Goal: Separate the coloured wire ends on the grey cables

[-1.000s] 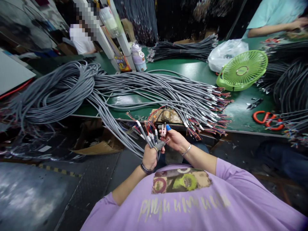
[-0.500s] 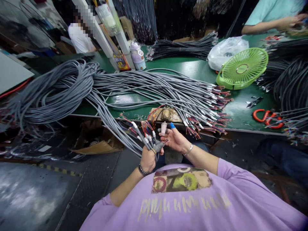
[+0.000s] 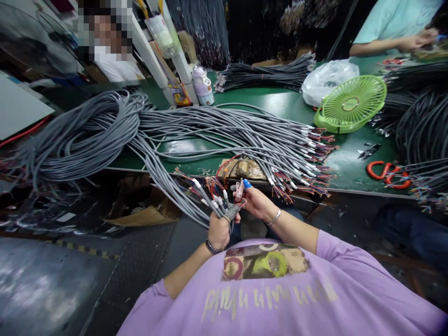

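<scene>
My left hand [image 3: 220,229] is closed round a bundle of grey cables [image 3: 189,200], a grey cover on its thumb. White collars and stripped, coloured wire ends [image 3: 215,186] stick up past the fist. Close on its right, my right hand [image 3: 259,204] has a blue cover on the thumb and a grey one on a finger. Between those fingers sits a small pale pink clip-like tool [image 3: 240,190], its exact kind unclear. Thin reddish wires [image 3: 241,203] lie at the fingertips, between the two hands.
More grey cables [image 3: 210,123] spread over the green table [image 3: 182,145], coiled at left. A brown block [image 3: 247,169] sits at the table edge. On the right are a green fan [image 3: 352,103], orange-handled scissors [image 3: 388,174] and black cables [image 3: 425,121]. A co-worker's hands [image 3: 420,39] work at upper right.
The pink tool has turned in my right fingers and now shows its split side. Reddish wires show more clearly beside my left thumb. The cable bundle stays in my left hand.
</scene>
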A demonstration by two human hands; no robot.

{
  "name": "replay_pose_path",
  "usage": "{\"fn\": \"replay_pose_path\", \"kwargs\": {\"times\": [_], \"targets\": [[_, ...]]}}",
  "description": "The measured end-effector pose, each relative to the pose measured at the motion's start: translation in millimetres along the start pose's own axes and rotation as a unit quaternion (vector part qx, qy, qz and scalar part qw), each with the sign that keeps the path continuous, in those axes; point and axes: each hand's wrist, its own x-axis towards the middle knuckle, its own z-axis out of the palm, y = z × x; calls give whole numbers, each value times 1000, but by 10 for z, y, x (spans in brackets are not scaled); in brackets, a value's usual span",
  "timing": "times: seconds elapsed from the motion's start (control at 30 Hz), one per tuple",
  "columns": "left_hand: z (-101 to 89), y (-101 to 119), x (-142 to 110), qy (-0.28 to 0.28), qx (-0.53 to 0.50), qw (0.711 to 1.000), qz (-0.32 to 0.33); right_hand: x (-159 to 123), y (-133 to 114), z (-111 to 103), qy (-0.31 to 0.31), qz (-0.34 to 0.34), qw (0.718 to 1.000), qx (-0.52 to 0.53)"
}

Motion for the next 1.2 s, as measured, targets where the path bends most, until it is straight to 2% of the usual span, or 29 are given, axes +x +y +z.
{"fn": "replay_pose_path", "kwargs": {"times": [0.1,0.37,0.6,0.8,0.87,0.93,1.03,1.13,1.2], "targets": [[25,-24,26,18,-5,1000,-3,19,-21,17,9,30,999,40],[39,-75,77,19,-5,1000,-12,55,-14,74,42,21,997,54],[24,-48,37,15,4,1000,-13,5,35,-27,-11,32,999,36],[-67,-109,-21,12,16,1000,-4,-175,106,-248,-95,48,993,-48],[-91,-130,-34,11,19,1000,-7,-238,141,-275,-112,27,989,-94],[-110,-139,-43,7,26,1000,-8,-282,169,-263,-93,-18,984,-150],[-149,-134,-53,-26,54,998,-21,-316,187,-210,-60,-80,968,-228],[-208,-122,-65,-102,91,989,-61,-339,186,-169,-119,-70,954,-266],[-237,-113,-76,-128,104,983,-77,-350,178,-153,-147,-61,946,-283]]}}
